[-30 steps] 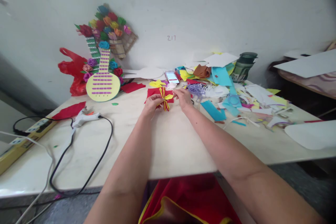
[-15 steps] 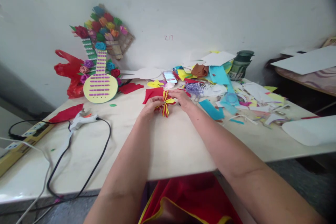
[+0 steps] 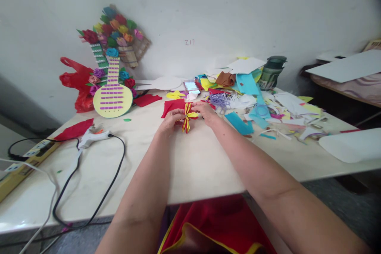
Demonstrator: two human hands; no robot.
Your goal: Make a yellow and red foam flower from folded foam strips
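Note:
A small red and yellow paper bow [image 3: 187,116] is held just above the pale table [image 3: 196,158] between both hands. My left hand [image 3: 170,119] pinches its left side with curled fingers. My right hand [image 3: 206,112] grips its right side, fingers closed round the paper. A red paper sheet [image 3: 172,106] lies flat right behind the bow.
A white glue gun [image 3: 91,136] with a black cord lies at the left, near a power strip [image 3: 28,154]. A yellow paper guitar [image 3: 112,95] with paper flowers leans on the wall. Coloured paper scraps [image 3: 256,103] and a green jar [image 3: 270,72] crowd the right.
Both hands have drawn the bow slightly toward me, off the red sheet. The right hand has closed onto the bow's right side.

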